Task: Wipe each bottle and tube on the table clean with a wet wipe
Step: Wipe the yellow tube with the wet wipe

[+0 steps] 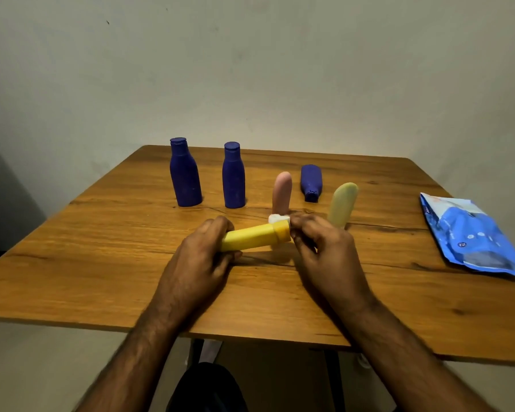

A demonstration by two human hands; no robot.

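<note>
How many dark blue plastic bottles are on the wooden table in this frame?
3. Two dark blue plastic bottles stand upright at the back left; a third lies on its side, cap toward the camera, between the pink tube and pale yellow tube. None appears hidden.

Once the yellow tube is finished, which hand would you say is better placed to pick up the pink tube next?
Probably the left. The right hand pinches the wet wipe at the yellow tube's cap, so it should keep wiping. The left hand only grips the tube's body and could set it down, then reach the pink tube just beyond.
</note>
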